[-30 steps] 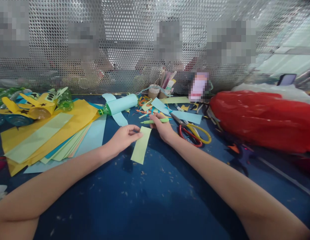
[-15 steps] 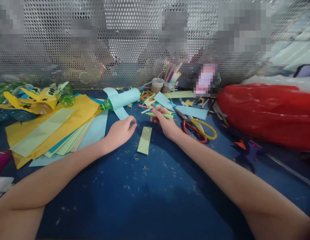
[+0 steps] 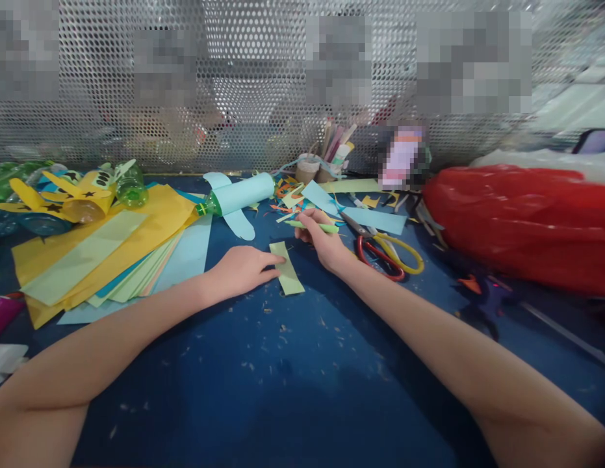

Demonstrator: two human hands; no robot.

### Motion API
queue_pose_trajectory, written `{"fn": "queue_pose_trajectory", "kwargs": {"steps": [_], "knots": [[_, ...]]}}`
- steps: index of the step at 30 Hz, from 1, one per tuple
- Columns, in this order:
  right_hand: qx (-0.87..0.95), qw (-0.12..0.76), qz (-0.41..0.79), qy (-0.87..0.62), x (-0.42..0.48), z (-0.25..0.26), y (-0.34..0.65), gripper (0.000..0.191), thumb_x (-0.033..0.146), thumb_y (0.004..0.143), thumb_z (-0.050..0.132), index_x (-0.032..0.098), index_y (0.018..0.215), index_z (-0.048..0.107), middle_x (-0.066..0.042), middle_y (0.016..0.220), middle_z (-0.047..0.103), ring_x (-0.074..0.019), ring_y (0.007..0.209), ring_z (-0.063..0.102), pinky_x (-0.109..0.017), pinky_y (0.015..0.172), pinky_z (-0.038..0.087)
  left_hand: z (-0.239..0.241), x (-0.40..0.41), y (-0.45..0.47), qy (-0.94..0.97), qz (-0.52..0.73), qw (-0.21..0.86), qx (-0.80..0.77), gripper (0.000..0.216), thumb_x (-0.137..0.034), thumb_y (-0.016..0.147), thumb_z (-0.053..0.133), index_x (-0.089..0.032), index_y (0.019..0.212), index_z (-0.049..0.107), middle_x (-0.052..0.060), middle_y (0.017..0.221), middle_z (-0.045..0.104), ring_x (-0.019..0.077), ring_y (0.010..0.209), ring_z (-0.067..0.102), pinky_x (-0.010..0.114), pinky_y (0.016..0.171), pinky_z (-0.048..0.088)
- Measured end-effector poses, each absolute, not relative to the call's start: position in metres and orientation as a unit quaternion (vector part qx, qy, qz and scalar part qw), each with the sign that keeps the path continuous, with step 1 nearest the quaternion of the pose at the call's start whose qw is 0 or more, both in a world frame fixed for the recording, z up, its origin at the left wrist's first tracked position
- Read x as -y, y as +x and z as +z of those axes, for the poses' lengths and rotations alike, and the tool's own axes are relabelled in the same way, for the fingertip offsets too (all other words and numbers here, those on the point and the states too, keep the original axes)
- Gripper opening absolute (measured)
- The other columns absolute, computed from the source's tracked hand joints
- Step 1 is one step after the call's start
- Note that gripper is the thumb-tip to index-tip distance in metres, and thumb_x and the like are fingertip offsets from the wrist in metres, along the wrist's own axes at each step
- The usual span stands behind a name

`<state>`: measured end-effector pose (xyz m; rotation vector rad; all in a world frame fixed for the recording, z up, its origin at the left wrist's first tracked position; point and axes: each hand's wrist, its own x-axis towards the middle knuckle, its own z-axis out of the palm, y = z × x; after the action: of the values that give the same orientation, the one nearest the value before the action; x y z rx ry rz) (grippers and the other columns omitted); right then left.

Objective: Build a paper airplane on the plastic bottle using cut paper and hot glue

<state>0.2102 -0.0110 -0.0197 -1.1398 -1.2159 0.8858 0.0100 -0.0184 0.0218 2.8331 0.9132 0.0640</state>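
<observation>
A small light green strip of paper point(image 3: 291, 281) lies on the blue table, tilted a little. My left hand point(image 3: 244, 270) rests at its left side with the fingers stretched out, the forefinger's tip on the paper. Just to the right and above the strip, my right hand point(image 3: 319, 242) is closed around a light green pen point(image 3: 327, 228), which points left and is held off the paper. Beyond my hands lies a green bottle wrapped in light blue paper point(image 3: 246, 194), with paper wing shapes at its sides. Scissors point(image 3: 380, 247) with red and yellow handles are right of my right hand.
Coloured paper sheets point(image 3: 136, 260) and decorated bottles point(image 3: 88, 195) lie at the left. Cups of sticks point(image 3: 309, 168) and paper scraps stand at the back before a perforated metal screen point(image 3: 263, 91). A red plastic bag point(image 3: 521, 221) bulges at the right.
My left hand has come down and to the right, stretching its fingers onto the strip. The strip has turned, its top now leaning left. My right hand has barely moved.
</observation>
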Motion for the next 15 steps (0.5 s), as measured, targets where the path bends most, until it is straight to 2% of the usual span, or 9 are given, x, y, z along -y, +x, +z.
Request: {"fn": "queue_pose_trajectory", "kwargs": {"steps": [3, 6, 8, 10, 12, 15], "knots": [[0.558, 0.574, 0.374, -0.469, 0.013, -0.02, 0.21, 0.029, 0.045, 0.084, 0.055, 0.021, 0.069, 0.05, 0.006, 0.052, 0.045, -0.0091, 0.05, 0.041, -0.026, 0.053, 0.032, 0.021, 0.024, 0.012, 0.948, 0.028, 0.031, -0.315, 0.038, -0.037, 0.095, 0.039, -0.023, 0.124, 0.058, 0.007, 0.081, 0.072, 0.0204, 0.071, 0.067, 0.026, 0.057, 0.043], [0.563, 0.574, 0.374, -0.462, 0.013, -0.021, 0.211, 0.021, 0.038, 0.083, 0.056, 0.022, 0.072, 0.049, 0.007, 0.053, 0.045, -0.0094, 0.051, 0.042, -0.026, 0.054, 0.032, 0.019, 0.036, 0.014, 0.954, 0.006, -0.04, -0.297, 0.038, -0.02, 0.094, 0.037, -0.017, 0.129, 0.052, 0.007, 0.071, 0.067, 0.0207, 0.066, 0.065, 0.027, 0.055, 0.044], [0.572, 0.566, 0.372, -0.463, 0.014, -0.02, 0.211, 0.016, 0.033, 0.078, 0.06, 0.022, 0.077, 0.049, 0.006, 0.058, 0.048, -0.0101, 0.054, 0.045, -0.026, 0.055, 0.034, 0.018, 0.046, 0.016, 0.966, -0.004, -0.068, -0.248, 0.05, -0.006, 0.087, 0.039, -0.015, 0.136, 0.043, 0.008, 0.084, 0.067, 0.0203, 0.071, 0.066, 0.027, 0.054, 0.046], [0.597, 0.543, 0.361, -0.467, 0.016, -0.017, 0.21, 0.017, 0.031, 0.075, 0.063, 0.022, 0.075, 0.049, 0.005, 0.061, 0.05, -0.011, 0.057, 0.047, -0.027, 0.057, 0.035, 0.016, 0.055, 0.017, 0.969, 0.005, -0.085, -0.232, 0.056, -0.002, 0.082, 0.04, -0.013, 0.137, 0.04, 0.014, 0.109, 0.063, 0.0179, 0.071, 0.065, 0.027, 0.053, 0.047], [0.616, 0.523, 0.347, -0.477, 0.018, -0.015, 0.208, 0.02, 0.032, 0.077, 0.062, 0.022, 0.069, 0.046, 0.005, 0.058, 0.049, -0.0111, 0.055, 0.045, -0.028, 0.056, 0.035, 0.014, 0.059, 0.018, 0.965, -0.005, -0.095, -0.244, 0.052, -0.002, 0.079, 0.042, -0.009, 0.13, 0.045, 0.019, 0.126, 0.054, 0.0168, 0.067, 0.065, 0.027, 0.051, 0.048], [0.627, 0.508, 0.321, -0.496, 0.02, -0.012, 0.206, 0.027, 0.035, 0.08, 0.06, 0.022, 0.064, 0.042, 0.006, 0.051, 0.044, -0.0105, 0.05, 0.039, -0.028, 0.054, 0.032, 0.008, 0.059, 0.018, 0.963, -0.012, -0.081, -0.256, 0.047, -0.002, 0.076, 0.042, -0.007, 0.122, 0.049, 0.02, 0.133, 0.049, 0.0178, 0.066, 0.065, 0.029, 0.048, 0.048]]}}
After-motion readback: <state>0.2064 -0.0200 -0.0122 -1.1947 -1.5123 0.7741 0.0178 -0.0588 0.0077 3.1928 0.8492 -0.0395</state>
